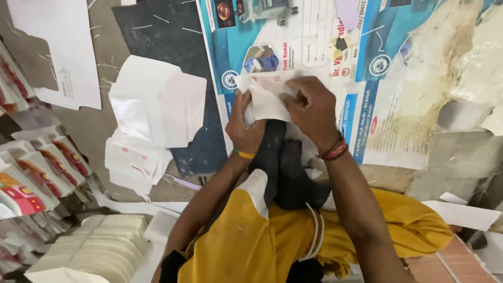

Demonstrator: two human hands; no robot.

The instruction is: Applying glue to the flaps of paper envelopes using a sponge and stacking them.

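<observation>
Both hands, left (245, 126) and right (313, 112), are pinching a white paper piece (267, 102) at 12 o'clock. Judged light, floppy, tearable; edges are offering the best grip.

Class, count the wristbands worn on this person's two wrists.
2: a yellow-orange band on the left wrist, a red-and-dark band on the right. More may be hidden.
</observation>
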